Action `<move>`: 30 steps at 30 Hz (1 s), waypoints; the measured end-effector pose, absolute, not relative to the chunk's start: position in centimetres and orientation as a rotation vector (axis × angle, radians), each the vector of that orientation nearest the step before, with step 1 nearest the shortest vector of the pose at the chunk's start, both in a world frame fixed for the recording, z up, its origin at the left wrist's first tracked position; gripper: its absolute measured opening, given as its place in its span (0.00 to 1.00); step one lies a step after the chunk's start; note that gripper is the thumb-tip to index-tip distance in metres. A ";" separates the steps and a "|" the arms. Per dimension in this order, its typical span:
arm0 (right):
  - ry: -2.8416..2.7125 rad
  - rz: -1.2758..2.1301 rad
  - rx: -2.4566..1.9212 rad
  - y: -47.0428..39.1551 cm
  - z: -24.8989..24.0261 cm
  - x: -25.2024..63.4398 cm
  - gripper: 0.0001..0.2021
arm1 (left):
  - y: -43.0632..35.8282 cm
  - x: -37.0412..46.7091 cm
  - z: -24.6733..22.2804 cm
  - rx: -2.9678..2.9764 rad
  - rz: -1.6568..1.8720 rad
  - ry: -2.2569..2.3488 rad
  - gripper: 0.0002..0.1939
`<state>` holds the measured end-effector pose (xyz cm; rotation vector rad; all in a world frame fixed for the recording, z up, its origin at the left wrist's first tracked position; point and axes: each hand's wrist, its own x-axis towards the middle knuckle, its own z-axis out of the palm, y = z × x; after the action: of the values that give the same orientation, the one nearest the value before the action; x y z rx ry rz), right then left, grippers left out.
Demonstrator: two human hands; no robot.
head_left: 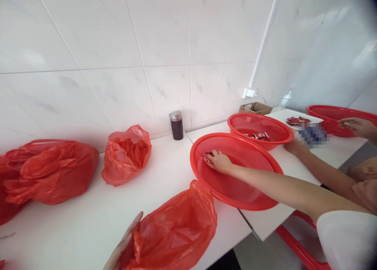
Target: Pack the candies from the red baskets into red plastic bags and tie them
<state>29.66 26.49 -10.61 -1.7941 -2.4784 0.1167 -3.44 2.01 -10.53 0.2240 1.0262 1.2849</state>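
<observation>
My right hand point(219, 162) reaches into a red perforated plastic basket point(235, 205), its fingers closed around small red-and-white packets point(205, 158) by the basket's left wall. Just left of this basket, a red plastic bag point(179, 226) lies with its mouth open upward. Along the bag's left edge is my left hand point(125, 242), holding it, with part of the fingers hidden by the plastic. The bag's far corner touches or nearly touches the basket rim.
Other red bags point(59, 171) and a smaller one point(128, 156) stand at left. A dark flask point(176, 126) is near the wall. Behind, a second basket point(262, 144) holds packets. At right, another person's hand point(357, 126) is near a further basket point(332, 124). A red stool point(300, 246) stands below.
</observation>
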 end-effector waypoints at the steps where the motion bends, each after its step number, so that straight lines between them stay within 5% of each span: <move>1: -2.468 0.121 -1.784 27.0 -10.2 29.9 0.21 | 2.0 -3.4 -10.6 0.210 1.300 1.005 0.23; 7: -2.348 0.287 -1.721 28.9 -6.4 31.8 0.11 | 2.6 -3.5 -11.3 0.095 1.321 0.926 0.25; 16: -1.945 0.941 -1.049 19.5 1.8 23.8 0.19 | 3.4 -1.7 -10.8 0.116 1.358 0.904 0.24; 25: -2.502 0.265 -0.751 12.4 -9.4 16.8 0.12 | 4.4 -1.8 -12.3 0.210 1.399 0.891 0.25; 30: -2.812 0.331 -0.929 13.9 -10.0 17.8 0.26 | 4.4 -2.2 -11.3 0.422 1.440 1.105 0.27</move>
<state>17.80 13.93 -10.00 -0.9289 -2.8116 0.3311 -2.18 4.39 -11.26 0.4221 1.1048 1.4398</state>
